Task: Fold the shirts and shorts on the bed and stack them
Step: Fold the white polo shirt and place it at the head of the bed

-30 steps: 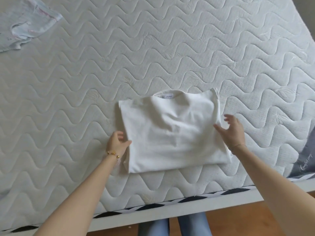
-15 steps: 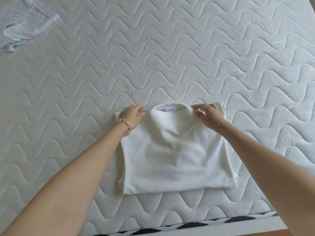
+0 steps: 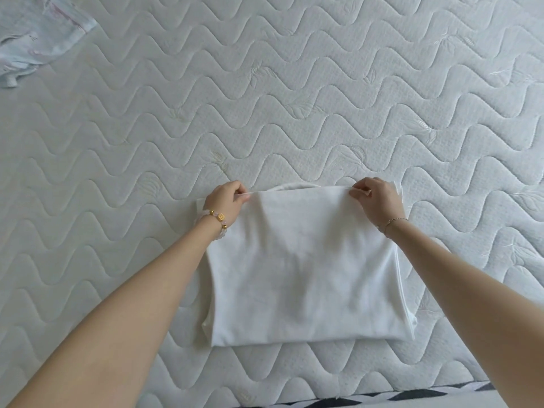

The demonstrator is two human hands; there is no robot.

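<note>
**Hands pinch far corners of folded shirt**

A folded white cotton shirt [image 3: 306, 269] lies near the front edge of a quilted white mattress [image 3: 294, 98]. The left hand [image 3: 225, 203] and right hand [image 3: 375, 201], apart, each clamp a far corner. A pale crumpled garment [image 3: 35, 36] lies far left.

The scene is bright with soft, even daylight, and no hard shadows fall anywhere. Only faint shadows lie under the forearms and along the left edge of the white shirt [image 3: 306, 269], whose surface is nearly washed out. The wavy quilt lines of the mattress [image 3: 323, 92] bend slightly near the edges, and the focus is a little soft overall.
</note>
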